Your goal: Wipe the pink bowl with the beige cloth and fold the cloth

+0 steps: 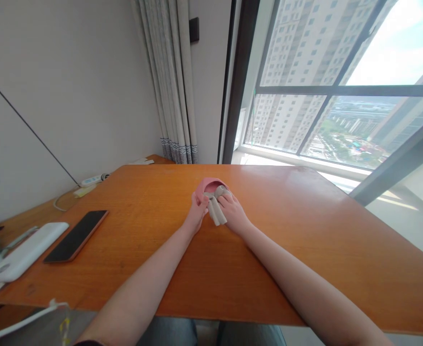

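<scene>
A small pink cap-like cloth item (204,184) with a hollow opening is held just over the middle of the table. A beige fabric bow (216,210) sits on its near side, its tails hanging down toward me. My left hand (196,211) is closed on the left edge of the pink item, thumb close to the bow's knot. On the other side, my right hand (234,214) has its fingers closed around the bow's right loop. Some fingertips of both hands are hidden by the cloth.
On the wooden table (153,187) at left lie a black-screened phone (77,236) and a white power bank (27,251) with a cable. A power strip (92,180) rests by the wall. A grey curtain (171,86) and large window (326,91) are beyond.
</scene>
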Demonstrator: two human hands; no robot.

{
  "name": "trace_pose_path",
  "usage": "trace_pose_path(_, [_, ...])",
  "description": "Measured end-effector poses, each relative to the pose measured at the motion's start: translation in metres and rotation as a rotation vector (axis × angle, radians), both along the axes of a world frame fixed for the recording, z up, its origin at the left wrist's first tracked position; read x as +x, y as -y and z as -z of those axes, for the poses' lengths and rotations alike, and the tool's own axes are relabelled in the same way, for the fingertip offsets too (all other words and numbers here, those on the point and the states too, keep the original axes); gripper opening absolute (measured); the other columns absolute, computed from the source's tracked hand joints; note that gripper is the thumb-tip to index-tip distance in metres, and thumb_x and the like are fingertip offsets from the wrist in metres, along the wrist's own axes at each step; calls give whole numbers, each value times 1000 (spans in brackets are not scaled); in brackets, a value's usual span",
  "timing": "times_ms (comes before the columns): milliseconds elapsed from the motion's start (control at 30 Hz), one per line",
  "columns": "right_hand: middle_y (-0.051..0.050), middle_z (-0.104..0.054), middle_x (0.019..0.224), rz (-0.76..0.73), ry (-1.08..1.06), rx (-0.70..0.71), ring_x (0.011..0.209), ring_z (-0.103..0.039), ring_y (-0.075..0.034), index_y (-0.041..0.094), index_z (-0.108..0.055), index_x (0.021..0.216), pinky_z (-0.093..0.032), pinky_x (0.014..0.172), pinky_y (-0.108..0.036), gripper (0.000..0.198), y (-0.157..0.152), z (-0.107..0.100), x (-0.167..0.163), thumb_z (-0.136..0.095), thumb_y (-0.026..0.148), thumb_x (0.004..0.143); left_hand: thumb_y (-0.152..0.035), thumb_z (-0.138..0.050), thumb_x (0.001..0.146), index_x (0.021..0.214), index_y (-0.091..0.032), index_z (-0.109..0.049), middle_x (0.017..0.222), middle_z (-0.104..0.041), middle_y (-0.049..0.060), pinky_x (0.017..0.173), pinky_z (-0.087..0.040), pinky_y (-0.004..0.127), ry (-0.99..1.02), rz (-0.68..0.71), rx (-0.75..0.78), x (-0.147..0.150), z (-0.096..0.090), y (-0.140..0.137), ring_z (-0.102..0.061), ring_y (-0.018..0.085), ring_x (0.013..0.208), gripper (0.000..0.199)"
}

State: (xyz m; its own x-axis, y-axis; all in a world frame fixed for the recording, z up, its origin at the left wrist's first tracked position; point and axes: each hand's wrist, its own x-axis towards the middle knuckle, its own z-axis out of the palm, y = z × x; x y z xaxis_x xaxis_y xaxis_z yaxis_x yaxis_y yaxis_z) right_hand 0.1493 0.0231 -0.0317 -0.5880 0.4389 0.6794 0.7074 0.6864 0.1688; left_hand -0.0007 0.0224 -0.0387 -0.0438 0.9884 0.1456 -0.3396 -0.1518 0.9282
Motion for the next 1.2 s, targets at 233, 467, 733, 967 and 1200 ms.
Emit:
trace_pose_path(233, [-5,-57,82,7,8,-34,85,-49,-19,19,-64,87,-37,102,-44,17,3,-2,-7,-47,18,89,-47,-56,81,106,-21,-48,102,-59,5,88,-47,34,-194,-226,39,4,-6,4,-59,19,98,37])
trace_pose_path(467, [-5,-60,85,57,50,22,91,-50,-20,20,-64,87,-29,107,-48,20,-4,2,0,-45,21,92,-38,-64,75,121,-21,-45,119,-57,9,99,-40,39,-513,-210,250,-5,-17,10,-54,23,112,53])
trace_pose_path(733, [-6,-58,83,38,27,-53,88,-49,-20,18,-64,89,-40,97,-39,18,0,1,-8,-46,22,91,-44,-64,76,108,-17,-52,115,-59,12,96,-42,38,-311,-261,63,2,-2,-1,-55,24,110,43])
trace_pose_path(967, [-6,-60,86,16,31,-71,100,-47,-22,21,-62,86,-29,106,-47,18,-1,0,-1,-46,19,91,-40,-69,70,107,-21,-53,105,-61,6,95,-41,37,-457,-222,145,-9,-20,7,-57,22,102,45])
trace_pose_path(1200, [-7,-60,87,50,20,-137,91,-49,-22,17,-62,93,-41,92,-39,12,-3,5,-4,-51,21,89,-47,-63,76,107,-18,-49,111,-59,11,93,-43,37,-249,-172,21,12,1,5,-56,24,107,44])
